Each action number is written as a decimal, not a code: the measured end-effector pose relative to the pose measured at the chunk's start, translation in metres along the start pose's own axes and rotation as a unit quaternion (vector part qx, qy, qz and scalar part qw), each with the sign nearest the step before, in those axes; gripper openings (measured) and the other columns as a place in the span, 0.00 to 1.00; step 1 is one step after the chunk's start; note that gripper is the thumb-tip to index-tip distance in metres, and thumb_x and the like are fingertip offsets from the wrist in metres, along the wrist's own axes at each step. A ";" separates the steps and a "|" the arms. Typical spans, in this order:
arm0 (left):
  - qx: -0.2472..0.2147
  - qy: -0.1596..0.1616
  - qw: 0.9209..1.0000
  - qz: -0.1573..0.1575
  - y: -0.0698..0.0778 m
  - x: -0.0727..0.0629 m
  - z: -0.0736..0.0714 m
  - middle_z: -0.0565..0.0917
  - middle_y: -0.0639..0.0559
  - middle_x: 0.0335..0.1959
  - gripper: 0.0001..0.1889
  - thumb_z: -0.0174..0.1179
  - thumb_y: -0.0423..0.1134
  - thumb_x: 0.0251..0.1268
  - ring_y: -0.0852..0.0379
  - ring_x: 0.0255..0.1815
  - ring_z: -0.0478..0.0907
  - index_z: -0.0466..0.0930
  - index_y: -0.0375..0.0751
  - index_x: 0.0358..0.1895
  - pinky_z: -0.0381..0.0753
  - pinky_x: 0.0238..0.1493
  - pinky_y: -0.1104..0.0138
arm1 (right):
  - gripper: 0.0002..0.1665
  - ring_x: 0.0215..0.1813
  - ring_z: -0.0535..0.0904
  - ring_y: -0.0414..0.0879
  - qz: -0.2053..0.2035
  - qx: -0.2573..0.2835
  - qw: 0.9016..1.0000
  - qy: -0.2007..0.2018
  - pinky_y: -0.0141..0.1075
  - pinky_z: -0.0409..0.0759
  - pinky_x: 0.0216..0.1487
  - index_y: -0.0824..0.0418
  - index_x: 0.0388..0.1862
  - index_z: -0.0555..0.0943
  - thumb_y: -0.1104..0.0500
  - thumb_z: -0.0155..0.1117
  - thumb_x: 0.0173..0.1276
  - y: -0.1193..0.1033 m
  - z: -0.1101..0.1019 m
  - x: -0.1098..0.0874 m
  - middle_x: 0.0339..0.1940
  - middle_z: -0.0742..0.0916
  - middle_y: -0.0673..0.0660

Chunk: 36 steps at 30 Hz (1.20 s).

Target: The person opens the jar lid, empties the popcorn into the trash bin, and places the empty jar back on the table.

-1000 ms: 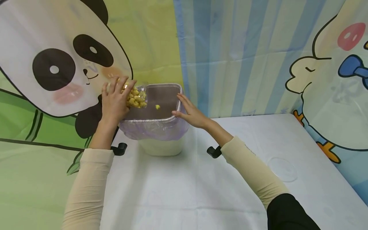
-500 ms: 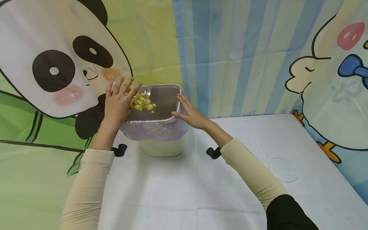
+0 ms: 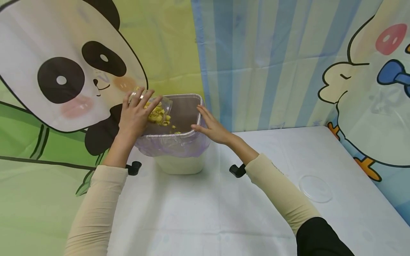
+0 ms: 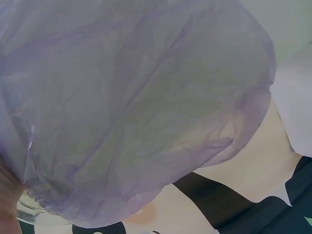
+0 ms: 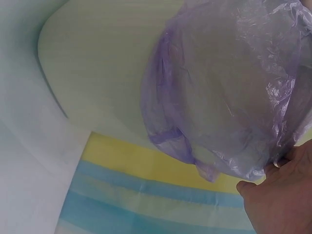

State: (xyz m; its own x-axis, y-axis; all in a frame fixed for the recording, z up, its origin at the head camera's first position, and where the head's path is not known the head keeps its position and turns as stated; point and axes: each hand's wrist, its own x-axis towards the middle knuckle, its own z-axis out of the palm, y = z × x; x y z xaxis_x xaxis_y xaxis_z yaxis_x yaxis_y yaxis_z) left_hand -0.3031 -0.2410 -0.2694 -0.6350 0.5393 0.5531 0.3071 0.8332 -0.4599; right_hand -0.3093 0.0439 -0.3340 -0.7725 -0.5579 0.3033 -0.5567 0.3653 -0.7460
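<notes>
My left hand (image 3: 134, 115) grips a clear jar (image 3: 167, 105) lying tipped over the left side of a trash bin (image 3: 179, 165). Yellow popcorn (image 3: 157, 115) fills the visible part of the jar, and pieces spill from its mouth into the bin. A translucent purple bag (image 3: 173, 146) lines the bin and hangs over its rim. My right hand (image 3: 216, 128) rests on the bin's right rim, with fingers straight and thumb near the front corner. In the left wrist view, the bag (image 4: 136, 107) covers most of the picture. The right wrist view has my right hand (image 5: 285, 195) touching the bag's edge.
A round clear lid (image 3: 315, 189) lies on the white table (image 3: 198, 213), right of the bin. Behind stands a printed cloth backdrop (image 3: 243, 64) with a panda and stripes. Black wrist mounts (image 3: 237, 170) stick out beside both forearms.
My left hand has moved slightly right and tilted the jar's mouth further down. Popcorn now pours into the bin, where first only a single piece was falling. My right hand stays on the rim.
</notes>
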 end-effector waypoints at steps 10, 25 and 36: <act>0.013 -0.007 1.000 0.020 0.002 0.000 0.000 0.58 0.49 0.68 0.42 0.56 0.15 0.50 0.46 0.70 0.48 0.60 0.56 0.67 0.46 0.66 0.49 | 0.48 0.74 0.37 0.47 -0.002 0.005 1.000 0.007 0.56 0.46 0.67 0.52 0.75 0.38 0.39 0.50 0.67 0.001 0.000 -0.001 0.75 0.42 0.54; 0.067 -0.021 0.993 0.094 0.002 0.002 -0.001 0.55 0.51 0.71 0.46 0.66 0.23 0.44 0.48 0.73 0.41 0.58 0.58 0.69 0.38 0.68 0.50 | 0.48 0.74 0.36 0.45 0.005 0.014 1.000 0.008 0.56 0.46 0.67 0.49 0.75 0.38 0.38 0.50 0.66 0.001 0.000 -0.002 0.75 0.41 0.52; 0.018 -0.056 0.997 0.043 0.002 0.000 -0.002 0.52 0.47 0.71 0.54 0.73 0.28 0.34 0.46 0.72 0.40 0.54 0.56 0.70 0.37 0.68 0.48 | 0.49 0.73 0.36 0.45 0.012 0.007 1.000 0.005 0.55 0.45 0.67 0.49 0.75 0.37 0.36 0.49 0.66 0.001 0.001 -0.002 0.75 0.41 0.51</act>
State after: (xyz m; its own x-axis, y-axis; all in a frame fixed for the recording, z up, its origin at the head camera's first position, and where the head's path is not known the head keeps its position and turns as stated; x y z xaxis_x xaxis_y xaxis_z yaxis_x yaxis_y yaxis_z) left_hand -0.3008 -0.2392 -0.2692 -0.6828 0.5898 0.4312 0.3396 0.7788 -0.5274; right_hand -0.3079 0.0454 -0.3360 -0.7879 -0.5425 0.2913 -0.5345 0.3675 -0.7611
